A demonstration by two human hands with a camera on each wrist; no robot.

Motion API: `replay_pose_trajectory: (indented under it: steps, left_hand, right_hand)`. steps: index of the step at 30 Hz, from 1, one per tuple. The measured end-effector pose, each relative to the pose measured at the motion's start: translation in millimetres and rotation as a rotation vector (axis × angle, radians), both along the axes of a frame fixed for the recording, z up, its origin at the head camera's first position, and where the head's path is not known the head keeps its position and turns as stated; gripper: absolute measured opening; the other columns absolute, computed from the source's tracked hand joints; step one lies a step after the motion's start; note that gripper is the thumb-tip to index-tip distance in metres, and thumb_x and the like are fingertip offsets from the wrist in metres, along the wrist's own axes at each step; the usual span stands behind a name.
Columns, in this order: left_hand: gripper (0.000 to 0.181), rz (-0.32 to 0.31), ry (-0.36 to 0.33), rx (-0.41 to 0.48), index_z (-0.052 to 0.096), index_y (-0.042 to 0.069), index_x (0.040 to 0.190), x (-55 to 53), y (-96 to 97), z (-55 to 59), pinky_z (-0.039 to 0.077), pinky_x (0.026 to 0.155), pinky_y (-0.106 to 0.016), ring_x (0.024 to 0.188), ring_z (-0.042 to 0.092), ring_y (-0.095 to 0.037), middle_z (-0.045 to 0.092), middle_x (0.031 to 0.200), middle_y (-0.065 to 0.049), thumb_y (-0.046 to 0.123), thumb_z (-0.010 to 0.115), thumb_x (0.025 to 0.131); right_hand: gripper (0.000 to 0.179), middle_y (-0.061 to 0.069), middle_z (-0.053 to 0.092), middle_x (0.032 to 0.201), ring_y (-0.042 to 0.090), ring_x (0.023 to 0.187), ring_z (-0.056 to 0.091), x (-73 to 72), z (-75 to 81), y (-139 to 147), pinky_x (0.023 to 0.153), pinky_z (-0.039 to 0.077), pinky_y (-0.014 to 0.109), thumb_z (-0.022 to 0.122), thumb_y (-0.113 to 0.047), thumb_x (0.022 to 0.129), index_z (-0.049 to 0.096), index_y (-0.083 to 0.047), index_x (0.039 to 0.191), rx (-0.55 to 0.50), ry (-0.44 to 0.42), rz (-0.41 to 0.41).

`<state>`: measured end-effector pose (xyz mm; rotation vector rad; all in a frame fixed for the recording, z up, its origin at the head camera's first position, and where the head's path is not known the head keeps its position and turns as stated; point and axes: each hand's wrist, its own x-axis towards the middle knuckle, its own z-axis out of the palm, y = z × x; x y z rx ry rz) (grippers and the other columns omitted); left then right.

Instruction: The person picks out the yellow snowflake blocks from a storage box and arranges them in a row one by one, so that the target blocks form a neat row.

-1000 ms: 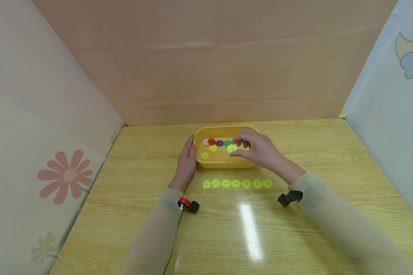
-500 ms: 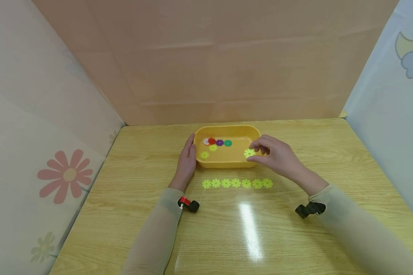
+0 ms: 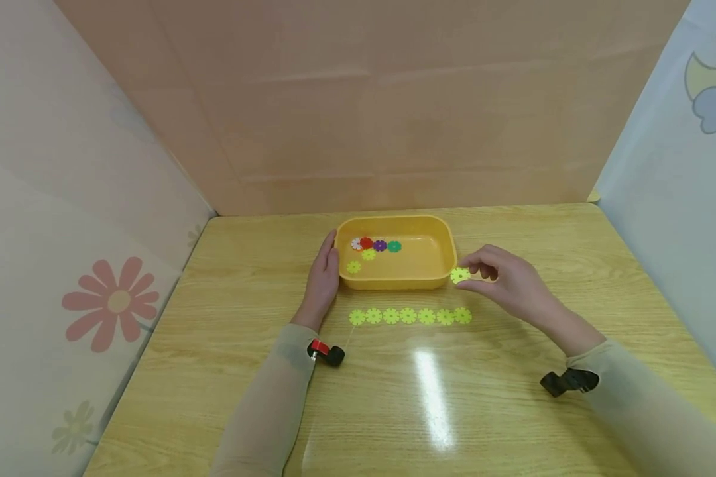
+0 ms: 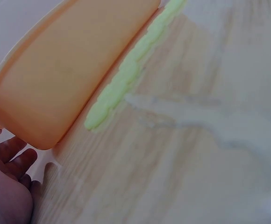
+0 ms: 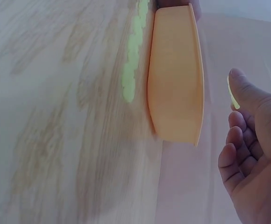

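Observation:
Between thumb and fingers, my right hand [image 3: 507,281] pinches a yellow-green snowflake disc [image 3: 460,275], held just off the right end of a yellow plastic basin [image 3: 396,283]. My left hand [image 3: 322,281] rests along the basin's left end with its fingers straight. Inside the basin lie a white disc [image 3: 356,244], a red disc [image 3: 366,243], a purple disc [image 3: 380,246], a green disc [image 3: 394,246] and two yellow-green ones. In front of the basin, several yellow-green discs form a row [image 3: 408,316]. The right wrist view shows the pinched disc [image 5: 233,95] edge-on.
The wooden table [image 3: 227,371] ends at a draped back wall [image 3: 370,119], with printed cloth walls on either side. A thin string [image 3: 351,337] runs from the row's left end toward the left wrist camera [image 3: 334,356]. Light glares off the table in front.
My right hand has carried the yellow-green disc rightward, from over the basin to outside its right rim. The left hand and the row have stayed in place.

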<state>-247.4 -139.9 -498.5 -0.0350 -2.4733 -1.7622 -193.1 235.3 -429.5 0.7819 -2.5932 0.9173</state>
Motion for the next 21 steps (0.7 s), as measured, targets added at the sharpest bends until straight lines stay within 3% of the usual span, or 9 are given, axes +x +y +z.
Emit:
replay_pose_trajectory:
  steps: [5, 11, 21]
  left_hand:
    - [0.063, 0.000, -0.008, 0.000, 0.028, 0.028, 0.177, -1.0, 0.7, 0.0, 0.022, 0.135, -0.047, 0.167, 0.023, -0.019, 0.028, 0.180, 0.009, 0.052, 0.029, 0.120]
    - [0.064, 0.003, -0.019, 0.000, 0.027, 0.031, 0.177, -1.5, 1.0, -0.6, 0.022, 0.135, -0.046, 0.167, 0.023, -0.017, 0.028, 0.180, 0.011, 0.057, 0.028, 0.119]
    - [0.061, 0.004, -0.018, -0.007, 0.028, 0.030, 0.177, -0.5, 1.0, 3.8, 0.022, 0.135, -0.046, 0.167, 0.024, -0.018, 0.029, 0.180, 0.010, 0.052, 0.030, 0.120]
  right_hand:
    - [0.028, 0.001, 0.063, 0.090, 0.015, 0.080, 0.052, 5.1, -4.0, 10.1, 0.068, 0.040, 0.021, 0.096, -0.012, 0.087, 0.079, -0.014, 0.109, 0.000, -0.026, -0.020]
    - [0.028, -0.007, 0.061, 0.090, 0.014, 0.080, 0.052, 13.9, -11.6, 22.5, 0.067, 0.042, 0.021, 0.096, -0.012, 0.087, 0.079, -0.014, 0.110, 0.015, -0.055, -0.025]
    - [0.028, -0.009, 0.065, 0.091, 0.008, 0.080, 0.055, 21.2, -30.3, 39.0, 0.067, 0.047, 0.020, 0.096, -0.013, 0.086, 0.080, -0.013, 0.109, 0.056, -0.102, -0.030]
